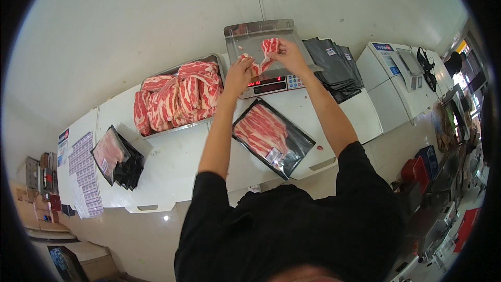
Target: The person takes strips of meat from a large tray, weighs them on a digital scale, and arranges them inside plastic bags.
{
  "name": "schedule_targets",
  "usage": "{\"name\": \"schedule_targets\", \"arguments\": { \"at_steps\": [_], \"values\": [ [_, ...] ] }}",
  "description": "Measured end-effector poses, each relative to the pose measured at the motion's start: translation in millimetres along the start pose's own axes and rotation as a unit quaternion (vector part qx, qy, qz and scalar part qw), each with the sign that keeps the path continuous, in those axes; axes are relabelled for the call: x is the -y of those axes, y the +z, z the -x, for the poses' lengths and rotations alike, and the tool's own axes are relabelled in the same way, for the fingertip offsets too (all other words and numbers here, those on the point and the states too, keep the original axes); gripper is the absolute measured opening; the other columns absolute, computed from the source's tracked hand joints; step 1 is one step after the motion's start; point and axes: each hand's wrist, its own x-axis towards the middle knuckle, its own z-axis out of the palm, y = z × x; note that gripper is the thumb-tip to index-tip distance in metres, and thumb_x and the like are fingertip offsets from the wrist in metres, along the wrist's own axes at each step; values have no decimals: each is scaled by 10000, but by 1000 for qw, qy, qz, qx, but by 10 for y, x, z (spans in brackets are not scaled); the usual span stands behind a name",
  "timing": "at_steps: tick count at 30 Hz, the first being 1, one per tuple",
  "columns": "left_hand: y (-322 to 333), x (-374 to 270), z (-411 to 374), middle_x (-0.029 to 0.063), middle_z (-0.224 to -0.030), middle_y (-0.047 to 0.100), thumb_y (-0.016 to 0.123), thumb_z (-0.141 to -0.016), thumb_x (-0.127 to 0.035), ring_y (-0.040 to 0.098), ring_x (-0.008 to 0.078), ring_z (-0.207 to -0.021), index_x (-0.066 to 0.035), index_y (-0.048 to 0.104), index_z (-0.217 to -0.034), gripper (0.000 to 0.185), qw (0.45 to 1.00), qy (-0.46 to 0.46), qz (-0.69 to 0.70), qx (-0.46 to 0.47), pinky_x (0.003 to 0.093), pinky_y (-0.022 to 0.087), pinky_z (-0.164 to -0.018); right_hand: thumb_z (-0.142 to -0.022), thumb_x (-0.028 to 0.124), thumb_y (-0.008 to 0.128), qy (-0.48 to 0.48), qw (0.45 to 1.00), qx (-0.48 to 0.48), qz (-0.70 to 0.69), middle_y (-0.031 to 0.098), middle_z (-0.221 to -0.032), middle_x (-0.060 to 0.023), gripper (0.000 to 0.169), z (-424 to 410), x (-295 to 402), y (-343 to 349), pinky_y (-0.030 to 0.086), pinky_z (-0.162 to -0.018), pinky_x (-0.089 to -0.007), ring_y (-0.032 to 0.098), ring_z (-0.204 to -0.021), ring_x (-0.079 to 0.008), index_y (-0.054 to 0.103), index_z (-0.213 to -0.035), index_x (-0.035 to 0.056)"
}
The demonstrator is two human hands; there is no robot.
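Observation:
Over the metal pan (244, 41) of a digital weighing scale (270, 86), my right hand (287, 54) grips a folded slice of marbled raw meat (270, 46). Part of the meat hangs down towards my left hand (242, 71), whose fingers hold its lower end near the pan's front edge. A metal tray (184, 126) heaped with marbled meat slices (190, 94) stands left of the scale. In front of the scale lies a black-backed clear pouch (299, 150) with meat slices spread flat inside and a printed label on it.
Black pouches (332, 66) are stacked right of the scale. Filled packs (115, 156) and a label sheet (85, 172) lie at the left of the white table (168, 168). White chest freezers (391, 90) stand at the right. A wall rises behind the scale. Small meat scraps (319, 148) lie on the table.

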Motion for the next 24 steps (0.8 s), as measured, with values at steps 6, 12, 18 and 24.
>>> {"name": "schedule_targets", "arguments": {
  "at_steps": [6, 12, 18, 24],
  "values": [
    [263, 483, -349, 229, -1048, 738, 596, -921, -294, 694, 436, -1033, -119, 775, -1100, 309, 966, -119, -114, 198, 513, 541, -921, -956, 73, 764, -51, 980, -175, -85, 754, -1069, -75, 311, 351, 226, -426, 568, -831, -262, 701, -937, -95, 661, -1236, -16],
    [579, -528, 138, 163, -1072, 756, 595, -1003, -272, 747, 284, -1009, -69, 747, -1179, 308, 991, -89, 102, -26, 410, 553, -929, -945, 72, 780, 33, 980, -169, -98, 742, -1070, -57, 339, 1061, 589, -1091, 564, -753, -258, 694, -935, -97, 637, -1244, -3],
    [823, -1702, 749, 114, -1264, 678, 502, -1113, -383, 693, 219, -1070, 12, 600, -1386, 491, 789, -233, 562, 79, 361, 563, -948, -914, 61, 806, 69, 979, -55, -182, 719, -1175, -95, 459, 1728, 818, -1129, 585, -842, -277, 704, -990, -133, 568, -1302, 0],
    [1180, -2244, 1158, 103, -1227, 680, 487, -1109, -452, 703, 210, -1049, -28, 537, -1430, 534, 623, -365, 677, 144, 386, 608, -876, -946, 32, 750, 104, 985, -27, -134, 725, -1064, -84, 314, 2518, 621, -1095, 577, -794, -292, 690, -946, -125, 611, -1226, -6]
  ]
}}
